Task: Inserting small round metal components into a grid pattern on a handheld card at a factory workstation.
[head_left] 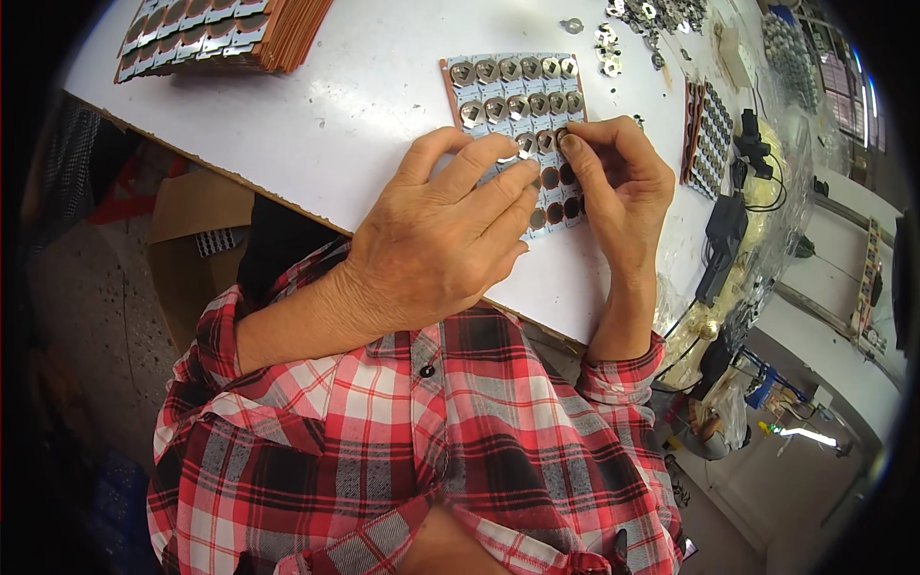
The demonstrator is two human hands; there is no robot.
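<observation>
A brown card [506, 88] with rows of round holes lies on the white table [316, 115]. Its upper rows hold shiny metal discs; the lower right holes show dark and bare. My left hand [443, 230] lies over the card's lower left, fingers stretched across it, fingertips by a disc [525, 144] in the third row. My right hand [618, 187] is at the card's right edge, thumb and forefinger pinched together at a hole near that disc. What they pinch is too small to make out.
A stack of filled cards [206, 34] sits at the table's far left. Loose metal discs [652, 19] lie at the far right, another filled card stack [707, 139] to the right, with black cables [728, 230] and plastic bags at the table's right edge. A cardboard box [192, 240] stands below.
</observation>
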